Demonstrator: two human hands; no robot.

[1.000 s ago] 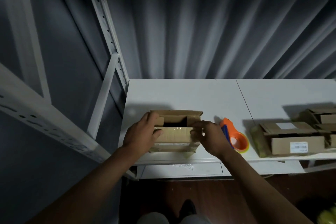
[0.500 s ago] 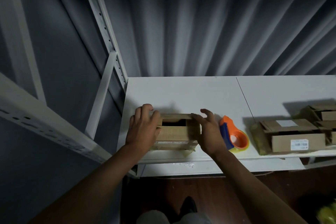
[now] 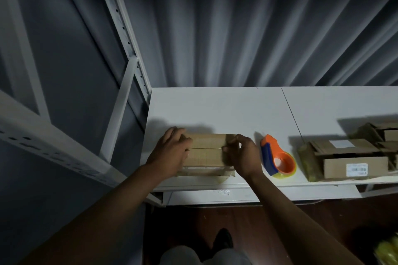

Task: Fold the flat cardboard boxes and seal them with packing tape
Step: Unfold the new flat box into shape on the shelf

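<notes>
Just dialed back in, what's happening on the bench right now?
A person is closing a small cardboard box at the front of the white table. The left hand presses on the box's left end and the right hand holds the right end, with the two top flaps down and meeting at a seam in the middle. No tape shows on that seam yet. The orange tape dispenser lies untouched just right of the right hand, and a pile of other boxes sits further right.

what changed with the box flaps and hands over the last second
The top flaps of the cardboard box folded shut, closing the dark opening to a thin seam. The left hand and right hand came in over its ends, holding the flaps down. The tape dispenser and flat boxes stayed put.
</notes>
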